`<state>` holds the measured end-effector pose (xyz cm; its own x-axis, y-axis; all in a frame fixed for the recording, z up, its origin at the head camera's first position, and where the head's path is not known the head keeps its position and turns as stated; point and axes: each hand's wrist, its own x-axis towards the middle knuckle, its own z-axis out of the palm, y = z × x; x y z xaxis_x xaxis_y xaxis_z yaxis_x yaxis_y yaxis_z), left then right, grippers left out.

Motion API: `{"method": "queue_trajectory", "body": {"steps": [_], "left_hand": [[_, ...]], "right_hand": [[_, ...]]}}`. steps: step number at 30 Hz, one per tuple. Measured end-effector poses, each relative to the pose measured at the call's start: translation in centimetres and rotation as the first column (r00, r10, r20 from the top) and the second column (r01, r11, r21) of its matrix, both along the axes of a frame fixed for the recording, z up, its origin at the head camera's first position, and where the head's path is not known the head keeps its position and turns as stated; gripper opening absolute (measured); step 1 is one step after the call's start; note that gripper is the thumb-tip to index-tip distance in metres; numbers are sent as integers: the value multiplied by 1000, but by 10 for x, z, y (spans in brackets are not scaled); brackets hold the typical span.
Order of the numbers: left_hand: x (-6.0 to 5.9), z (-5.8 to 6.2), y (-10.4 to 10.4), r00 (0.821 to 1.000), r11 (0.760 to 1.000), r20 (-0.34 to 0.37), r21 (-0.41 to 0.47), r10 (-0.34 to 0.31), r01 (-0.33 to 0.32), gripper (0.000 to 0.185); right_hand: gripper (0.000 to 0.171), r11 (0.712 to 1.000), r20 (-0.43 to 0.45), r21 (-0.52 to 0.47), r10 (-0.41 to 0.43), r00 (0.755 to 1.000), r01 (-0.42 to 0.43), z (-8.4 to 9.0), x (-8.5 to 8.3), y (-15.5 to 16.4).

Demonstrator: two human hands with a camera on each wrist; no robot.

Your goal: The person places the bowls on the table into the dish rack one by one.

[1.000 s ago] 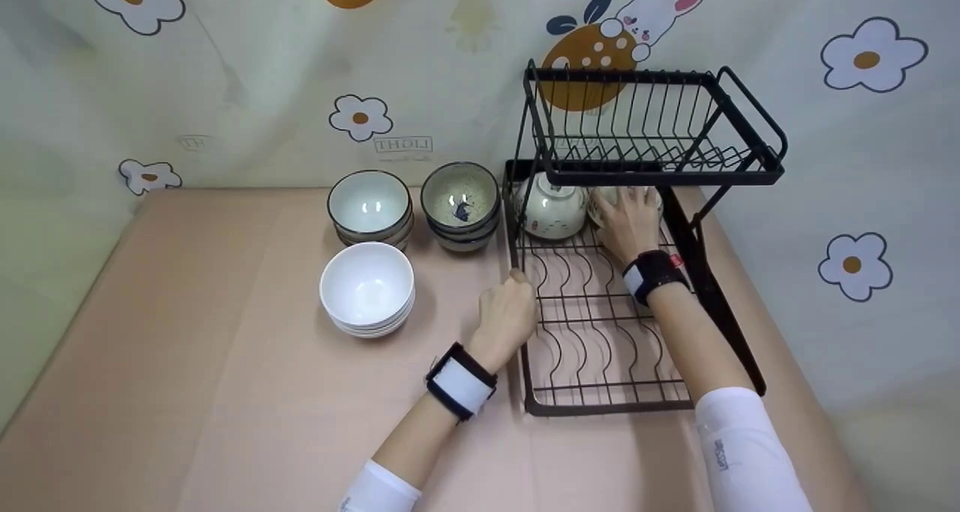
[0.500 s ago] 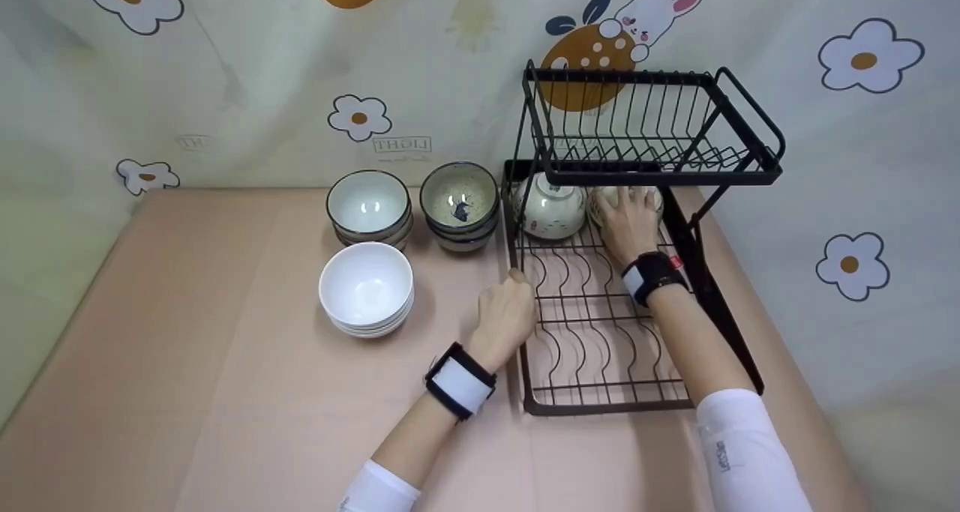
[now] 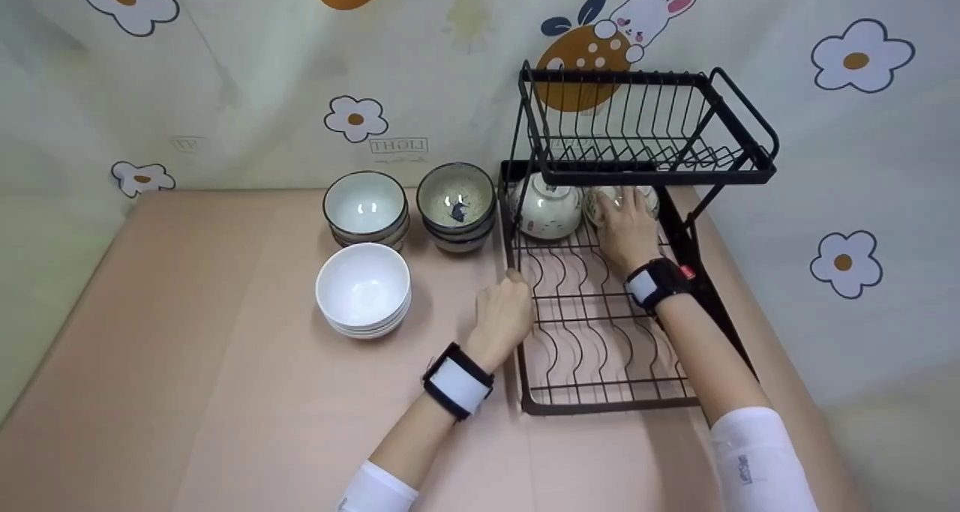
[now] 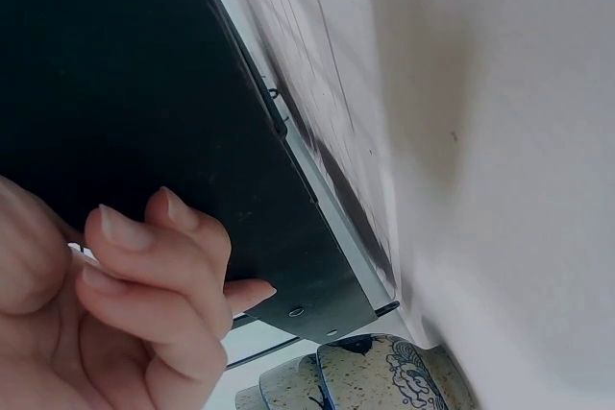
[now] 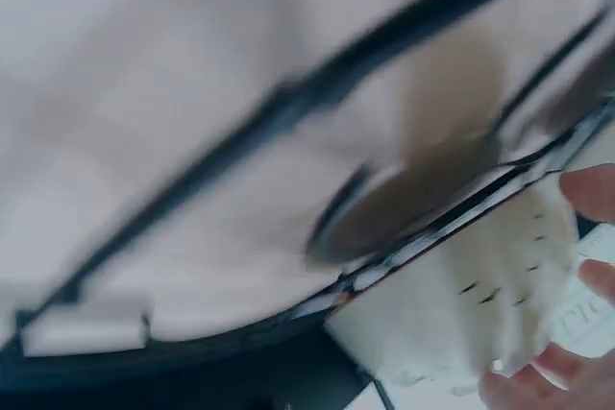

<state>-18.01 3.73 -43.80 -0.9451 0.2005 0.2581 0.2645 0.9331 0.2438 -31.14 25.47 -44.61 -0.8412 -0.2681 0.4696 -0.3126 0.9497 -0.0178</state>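
My left hand [image 3: 504,318] grips the left side of a black two-tier dish rack [image 3: 611,406]. In the left wrist view its fingers [image 4: 159,309] are curled against the rack's dark side panel. Under the upper tier, my right hand [image 3: 630,231] holds an upside-down patterned bowl [image 5: 471,285] at the back of the lower tier. Its fingers spread over the bowl and cover most of it in the head view. Another upside-down bowl [image 3: 551,212], pale with small markings, sits just to the left on the same tier.
Left of the rack stand a stack of speckled bowls [image 3: 456,197], a stack of pale-blue-lined bowls [image 3: 365,203] and, nearer, a stack of white bowls [image 3: 364,287]. The upper tier [image 3: 652,176] overhangs the right hand. A patterned cloth [image 3: 262,85] hangs behind the table.
My right wrist and forearm have shifted slightly to the right and nearer, the fingers staying on the bowl. The left hand keeps its hold on the rack. The head view has shifted slightly.
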Motion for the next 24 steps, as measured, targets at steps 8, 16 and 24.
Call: {"method": "queue_trajectory", "body": {"steps": [8,16,24], "left_hand": [[0,2,0,1000,1000,28,-9,-7,7,46],[-1,1,0,1000,1000,23,-5,-3,3,44],[0,-1,1,1000,1000,-18,-14,-3,3,41]], "right_hand": [[56,993,199,-122,20,980,5,19,22,-6],[48,956,178,-293,81,981,-25,40,54,-17],[30,943,153,-323,131,980,-76,41,82,-24]]}}
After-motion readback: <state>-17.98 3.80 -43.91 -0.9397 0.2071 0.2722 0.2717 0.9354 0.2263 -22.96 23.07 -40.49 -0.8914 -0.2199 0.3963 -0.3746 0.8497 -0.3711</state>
